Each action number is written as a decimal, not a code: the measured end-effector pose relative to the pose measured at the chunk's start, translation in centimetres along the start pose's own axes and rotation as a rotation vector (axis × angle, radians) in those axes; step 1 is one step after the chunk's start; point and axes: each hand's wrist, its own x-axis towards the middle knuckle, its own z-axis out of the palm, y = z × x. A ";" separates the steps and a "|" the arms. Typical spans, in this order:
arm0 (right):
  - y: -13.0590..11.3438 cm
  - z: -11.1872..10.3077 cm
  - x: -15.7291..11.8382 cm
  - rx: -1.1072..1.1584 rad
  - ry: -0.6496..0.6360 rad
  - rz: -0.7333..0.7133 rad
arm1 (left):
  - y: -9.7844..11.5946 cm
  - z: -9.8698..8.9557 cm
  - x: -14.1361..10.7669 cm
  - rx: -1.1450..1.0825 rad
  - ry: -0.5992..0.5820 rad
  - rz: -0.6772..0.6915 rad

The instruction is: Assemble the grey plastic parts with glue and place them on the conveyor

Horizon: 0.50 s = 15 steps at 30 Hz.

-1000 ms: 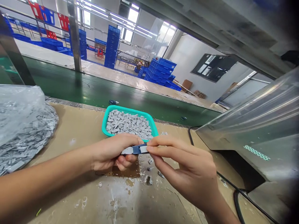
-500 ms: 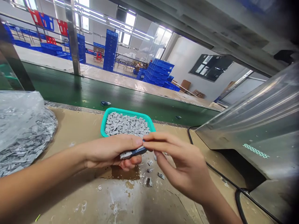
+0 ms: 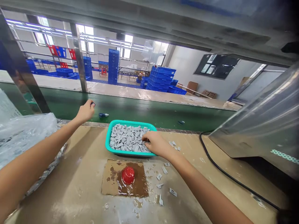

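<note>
Dark blue pc (image 3: 92, 104) is in my L hand (image 3: 86, 112), fingers curled tight round it, only a bit poking out, held above the green belt (image 3: 137, 110). Poss. trouble: if that grip loosens at a bad angle, it could tumble or knock the blue-and-white pc (image 3: 103, 115) lying on the belt just R of that hand.

My R hand (image 3: 155, 143) is in among the gray pcs (image 3: 127, 137), thumb & fingers w/ a narrow gap; can't tell if a pc is between them. Pcs lie all jumbled, so I might pinch two, or one wrong way up. Wrist is over the near R corner of the teal basket (image 3: 108, 137); if I lift low, I could catch the rim & spill some.

Nearer me than the R hand, loose gray bits (image 3: 173, 192) lie on the desk (image 3: 77, 168), under & beside that forearm; a sleeve-less arm dragging back could sweep them. Below the basket, the red dome (image 3: 128, 175) sits on cardboard (image 3: 108, 188) w/ a dark, wet-looking patch; prob. slippery, so damp fingers = weaker hold.
</note>
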 end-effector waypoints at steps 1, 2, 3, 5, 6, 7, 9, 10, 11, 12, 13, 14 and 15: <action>0.1 0.3 0.3 -0.007 -0.005 0.003 | -0.9 -0.3 0.9 0.090 0.010 0.010; 0.1 0.5 0.4 -0.014 -0.002 0.009 | -1.6 -0.5 1.6 0.176 0.012 0.020; 0.2 0.6 0.5 -0.019 0.005 0.017 | -2.2 -0.6 2.2 0.252 0.006 0.024; 0.3 0.6 0.6 -0.018 0.028 0.028 | -2.9 -0.3 2.9 0.367 -0.015 0.017; 0.3 0.4 0.5 -0.012 0.042 0.032 | -3.0 0.1 3.0 0.409 -0.027 0.019; 0.3 0.2 0.3 -0.001 0.059 0.036 | -3.1 0.6 3.1 0.440 -0.047 0.029; 0.3 -0.3 -0.1 0.031 0.101 0.053 | -3.1 1.9 3.0 0.468 -0.119 0.066; 0.3 -0.6 -0.4 0.051 0.123 0.064 | -3.1 2.4 2.9 0.467 -0.164 0.080; 0.3 -0.9 -0.8 0.071 0.143 0.076 | -3.1 2.9 2.8 0.460 -0.204 0.083; 0.3 -1.1 -1.1 0.092 0.160 0.085 | -3.0 3.2 2.7 0.447 -0.230 0.074; 0.3 -1.3 -1.4 0.113 0.175 0.091 | -3.0 3.3 2.5 0.429 -0.240 0.056; 0.4 -1.4 -1.8 0.133 0.188 0.095 | -2.9 3.3 2.4 0.405 -0.236 0.035; 0.5 -1.6 -2.1 0.151 0.200 0.097 | -2.7 3.1 2.2 0.371 -0.224 0.016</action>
